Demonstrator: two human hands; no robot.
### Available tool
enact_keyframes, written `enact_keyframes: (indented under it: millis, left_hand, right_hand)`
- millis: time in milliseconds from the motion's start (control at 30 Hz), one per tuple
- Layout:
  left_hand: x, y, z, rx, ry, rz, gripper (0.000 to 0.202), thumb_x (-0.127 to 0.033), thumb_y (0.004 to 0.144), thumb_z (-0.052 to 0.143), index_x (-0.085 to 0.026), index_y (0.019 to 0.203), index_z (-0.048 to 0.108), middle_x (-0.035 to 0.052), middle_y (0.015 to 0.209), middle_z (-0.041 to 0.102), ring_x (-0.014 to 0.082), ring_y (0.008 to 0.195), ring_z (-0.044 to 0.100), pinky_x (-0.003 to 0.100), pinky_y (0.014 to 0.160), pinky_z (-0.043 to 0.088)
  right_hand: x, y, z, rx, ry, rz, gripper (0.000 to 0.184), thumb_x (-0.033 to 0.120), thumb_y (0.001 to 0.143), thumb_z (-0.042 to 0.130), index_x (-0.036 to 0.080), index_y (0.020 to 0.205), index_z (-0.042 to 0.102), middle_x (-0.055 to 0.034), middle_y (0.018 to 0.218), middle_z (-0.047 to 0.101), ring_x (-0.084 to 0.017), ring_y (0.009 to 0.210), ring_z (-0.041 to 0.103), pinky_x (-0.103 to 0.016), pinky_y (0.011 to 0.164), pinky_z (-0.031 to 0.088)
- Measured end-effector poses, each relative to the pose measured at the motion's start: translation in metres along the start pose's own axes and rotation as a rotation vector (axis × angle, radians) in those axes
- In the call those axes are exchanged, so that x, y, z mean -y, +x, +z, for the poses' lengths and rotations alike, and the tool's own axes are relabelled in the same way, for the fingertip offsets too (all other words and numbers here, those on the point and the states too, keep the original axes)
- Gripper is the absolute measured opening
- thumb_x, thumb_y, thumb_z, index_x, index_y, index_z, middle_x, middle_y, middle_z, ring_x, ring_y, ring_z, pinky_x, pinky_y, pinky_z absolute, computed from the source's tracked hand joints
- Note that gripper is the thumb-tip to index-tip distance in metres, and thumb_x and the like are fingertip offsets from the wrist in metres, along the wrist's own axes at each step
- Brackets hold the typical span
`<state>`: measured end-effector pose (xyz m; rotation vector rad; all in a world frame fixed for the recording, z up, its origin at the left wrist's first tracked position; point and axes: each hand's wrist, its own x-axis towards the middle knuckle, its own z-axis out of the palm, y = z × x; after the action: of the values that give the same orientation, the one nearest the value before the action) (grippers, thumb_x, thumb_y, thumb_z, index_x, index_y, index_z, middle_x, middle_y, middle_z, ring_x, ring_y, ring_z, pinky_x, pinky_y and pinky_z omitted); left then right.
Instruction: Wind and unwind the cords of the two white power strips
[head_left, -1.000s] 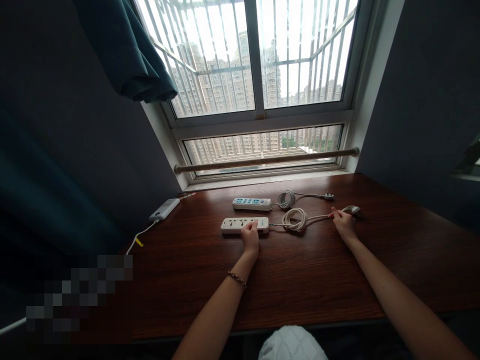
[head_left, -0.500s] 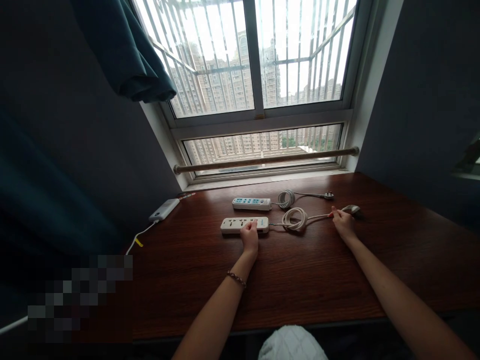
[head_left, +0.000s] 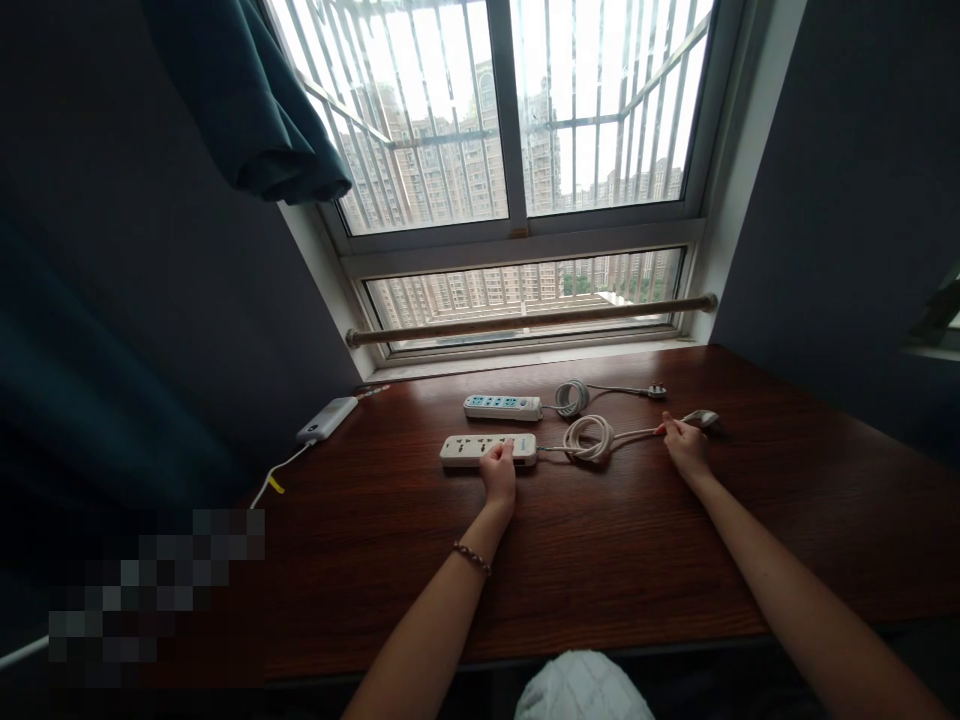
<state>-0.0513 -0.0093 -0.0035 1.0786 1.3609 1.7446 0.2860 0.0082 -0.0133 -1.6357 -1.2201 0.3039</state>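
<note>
A cream power strip [head_left: 463,452] lies on the wooden table, and its cord [head_left: 587,438] is coiled to the right, ending in a plug [head_left: 703,418]. My left hand [head_left: 499,475] is closed at the strip's near edge, its thumb on top; the fingers underneath are hidden. On the right, my right hand [head_left: 684,447] pinches the cord just short of the plug. Behind this strip, nearer the window, lies a second power strip [head_left: 501,406] with blue sockets. Its grey cord [head_left: 571,397] is coiled too, and its plug [head_left: 657,391] rests on the table.
A white adapter-like box [head_left: 328,419] with a cable [head_left: 281,468] sits at the table's left edge. Beyond the wooden table [head_left: 600,560] are a barred window [head_left: 517,120] and a rail [head_left: 532,320]. A blue curtain [head_left: 255,110] hangs at upper left.
</note>
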Motion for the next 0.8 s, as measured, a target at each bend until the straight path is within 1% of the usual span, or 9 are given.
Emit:
enact_keyframes:
  millis: [200,367,500,633,800]
  left_hand:
    - [-0.001,-0.0002,0.0006,-0.01,-0.005,-0.003,0.04,-0.046,0.067,0.06,-0.018,0.047,0.041,-0.0063,0.047,0.033,0.0081,0.049,0.031,0.023,0.051,0.026]
    - [-0.0013,0.0,0.0006,-0.008,0.004,-0.005,0.037,-0.044,0.069,0.058,-0.018,0.048,0.042,-0.0067,0.046,0.032,0.0081,0.048,0.03,0.023,0.051,0.026]
    - [-0.0007,0.0004,0.0006,-0.005,0.007,-0.005,0.036,-0.042,0.07,0.057,-0.018,0.048,0.041,-0.0065,0.046,0.033,0.0082,0.049,0.031,0.023,0.051,0.027]
    - [-0.0006,0.0002,0.0007,-0.004,0.01,-0.009,0.036,-0.041,0.071,0.056,-0.018,0.049,0.04,-0.0068,0.046,0.03,0.0076,0.048,0.028,0.023,0.05,0.025]
    - [-0.0002,0.0005,0.0002,0.002,0.015,-0.01,0.034,-0.04,0.07,0.056,-0.018,0.05,0.042,-0.0061,0.048,0.033,0.0081,0.05,0.031,0.023,0.052,0.027]
  right_hand:
    - [-0.0017,0.0002,0.001,-0.003,-0.011,-0.007,0.067,0.072,0.078,0.031,0.016,0.065,0.066,-0.0052,0.048,0.055,-0.019,0.051,0.052,-0.028,0.054,0.035]
    - [-0.0015,0.0005,0.0006,-0.005,-0.023,-0.017,0.068,0.073,0.077,0.03,0.016,0.064,0.066,-0.0066,0.051,0.059,-0.02,0.052,0.053,-0.029,0.056,0.036]
    - [-0.0017,0.001,0.001,0.004,-0.012,0.001,0.068,0.073,0.078,0.03,0.016,0.065,0.065,-0.0046,0.046,0.055,-0.019,0.05,0.052,-0.028,0.056,0.036]
    - [-0.0014,0.0005,0.0003,0.007,-0.027,-0.007,0.066,0.072,0.078,0.031,0.017,0.065,0.065,-0.0046,0.049,0.056,-0.019,0.052,0.053,-0.029,0.058,0.036]
    - [-0.0015,0.001,0.0013,0.006,-0.018,-0.003,0.064,0.07,0.079,0.031,0.018,0.064,0.064,-0.0034,0.047,0.054,-0.019,0.053,0.053,-0.028,0.058,0.036]
